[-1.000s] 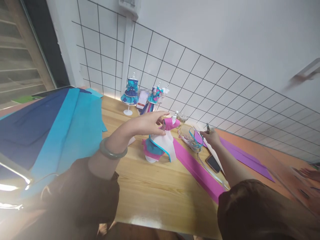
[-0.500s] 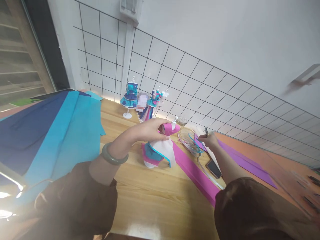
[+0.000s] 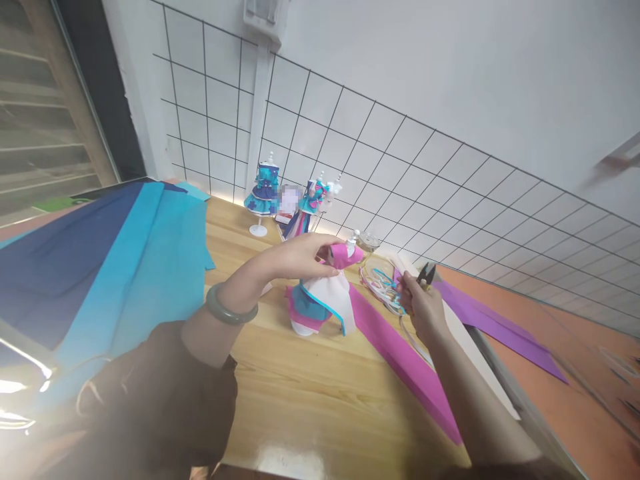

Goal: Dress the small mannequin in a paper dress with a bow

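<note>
A miniature dress form [image 3: 351, 241] stands on the wooden table, wearing a pink bodice [image 3: 345, 256] and a layered skirt [image 3: 313, 305] of teal and pink. White cloth with a blue edge [image 3: 336, 297] drapes over the skirt. My left hand [image 3: 313, 255] is closed around the bodice from the left side; part of the waist is hidden by it. Off to the right, my right hand [image 3: 419, 301] grips small thread snips [image 3: 427, 275], their dark blades pointing up and away. It is above the coiled ribbons, apart from the dress form.
Tangled ribbons and cords [image 3: 383, 283] lie between my hands. A long pink cloth strip [image 3: 400, 360] runs toward me, with purple cloth [image 3: 500, 333] farther right. Blue fabrics [image 3: 130, 267] cover the left. Dressed miniature forms [image 3: 261, 193] stand at the back by the wire grid [image 3: 350, 133].
My right hand has turned and lifted slightly, showing more of the snips' blades. My right forearm now hides the phone that lay on the table. The left hand keeps its hold.
</note>
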